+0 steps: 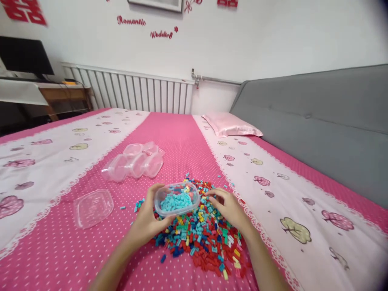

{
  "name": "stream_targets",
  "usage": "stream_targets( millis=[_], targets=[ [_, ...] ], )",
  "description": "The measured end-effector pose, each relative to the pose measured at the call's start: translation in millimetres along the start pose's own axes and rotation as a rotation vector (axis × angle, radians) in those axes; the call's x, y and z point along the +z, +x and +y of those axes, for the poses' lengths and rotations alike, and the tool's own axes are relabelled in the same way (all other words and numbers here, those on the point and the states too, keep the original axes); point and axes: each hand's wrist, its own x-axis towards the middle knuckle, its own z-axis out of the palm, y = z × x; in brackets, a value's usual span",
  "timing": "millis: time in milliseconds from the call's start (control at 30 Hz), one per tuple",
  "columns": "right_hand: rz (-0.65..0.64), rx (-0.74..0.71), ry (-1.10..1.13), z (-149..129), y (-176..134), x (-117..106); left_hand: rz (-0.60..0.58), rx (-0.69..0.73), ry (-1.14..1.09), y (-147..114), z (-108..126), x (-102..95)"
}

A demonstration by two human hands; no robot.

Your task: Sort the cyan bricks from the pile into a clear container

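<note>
My left hand (151,216) grips a clear plastic container (177,208) by its left side, thumb along the near edge. Inside it lie many light blue toy bricks (176,201), with a few of other colours at the right end. The container is held tilted above a large pile of mixed toy bricks (209,242) in red, blue, yellow, green and white. At the pile's right upper side is my right hand (224,204), its fingers bent and close together near the container's right end. Whatever lies between those fingertips is too small to make out.
Several empty clear containers (136,161) stand grouped on the pink bedspread (172,133). A clear lid (93,208) lies flat at the left. Farther back are a pink pillow (232,124), a grey headboard (318,109), a white radiator (130,89) and a desk with a monitor (26,58).
</note>
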Motion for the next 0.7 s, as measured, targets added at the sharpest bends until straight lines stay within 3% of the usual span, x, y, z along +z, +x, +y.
stream_targets(
  millis=[267,433,567,700],
  targets=[
    [-0.173,-0.076,-0.099,-22.0,-4.2,18.8,0.026,-0.1,-0.007,-3.7,-14.5,4.2],
    [-0.153,-0.108,-0.184,-22.4,-6.8,29.4,-0.094,-0.179,-0.071,-5.8,-19.1,0.5],
    [-0.125,-0.129,-0.156,-21.3,-5.8,31.6,-0.095,-0.178,-0.124,-5.9,-17.0,-1.3],
    [-0.018,-0.102,-0.016,-14.9,-3.4,29.2,-0.1,-0.116,-0.153,-5.8,-10.7,6.3]
  ],
)
